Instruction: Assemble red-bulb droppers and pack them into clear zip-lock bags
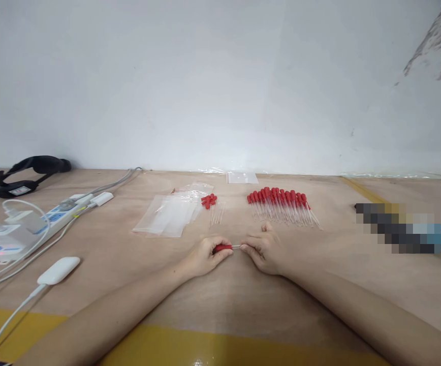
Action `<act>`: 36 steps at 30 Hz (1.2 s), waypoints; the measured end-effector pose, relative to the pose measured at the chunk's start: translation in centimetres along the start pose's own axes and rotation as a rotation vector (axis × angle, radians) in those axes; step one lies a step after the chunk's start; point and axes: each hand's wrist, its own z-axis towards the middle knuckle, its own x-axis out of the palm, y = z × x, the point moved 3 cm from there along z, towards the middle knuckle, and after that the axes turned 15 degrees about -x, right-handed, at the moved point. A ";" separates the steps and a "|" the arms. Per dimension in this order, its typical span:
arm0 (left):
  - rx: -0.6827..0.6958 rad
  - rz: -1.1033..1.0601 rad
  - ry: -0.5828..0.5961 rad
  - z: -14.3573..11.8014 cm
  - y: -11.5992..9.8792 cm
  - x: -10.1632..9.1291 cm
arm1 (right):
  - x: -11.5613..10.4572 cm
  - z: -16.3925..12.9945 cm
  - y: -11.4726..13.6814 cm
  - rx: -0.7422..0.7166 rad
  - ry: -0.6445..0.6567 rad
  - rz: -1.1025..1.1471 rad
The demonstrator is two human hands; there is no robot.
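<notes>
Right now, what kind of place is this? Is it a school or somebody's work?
Probably a small workshop bench for hand assembly or packing. A row of red-bulbed droppers lies beside clear plastic bags on a plywood table, and the left hand and right hand hold one dropper between them.

Bright, even light falls from above and washes the white wall (220, 76) nearly flat. Shadows are soft and faint, thin under the forearms on the desk (228, 300). The wide lens bows the desk's far edge and stretches the corners. A blocky pixelated patch (398, 227) masks part of the right side. Small far things look slightly soft.
</notes>
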 end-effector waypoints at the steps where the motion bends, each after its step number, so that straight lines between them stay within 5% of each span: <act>1: 0.010 0.004 -0.006 0.0 0.0 0.0 | 0.1 0.1 0.1 -0.002 0.006 0.007; 10: 0.030 -0.006 -0.038 0.2 -0.1 0.1 | 0.5 0.8 0.1 0.042 0.106 0.060; 16: 0.037 -0.044 -0.172 0.4 0.2 -1.0 | -1.7 1.4 -0.1 0.096 0.170 0.146; 21: -0.016 0.091 -0.238 0.7 1.5 -2.0 | -4.7 0.1 -5.6 0.539 0.026 0.218; 24: -0.016 0.129 -0.208 0.8 1.7 -1.9 | -6.3 -1.4 -10.2 0.867 -0.143 -0.002; 27: -0.021 0.145 -0.185 0.8 1.4 -1.8 | -6.7 -2.6 -13.1 1.071 -0.167 -0.185; 36: -0.047 0.132 -0.143 0.9 1.5 -1.7 | -5.0 -3.4 -13.9 1.101 -0.053 -0.309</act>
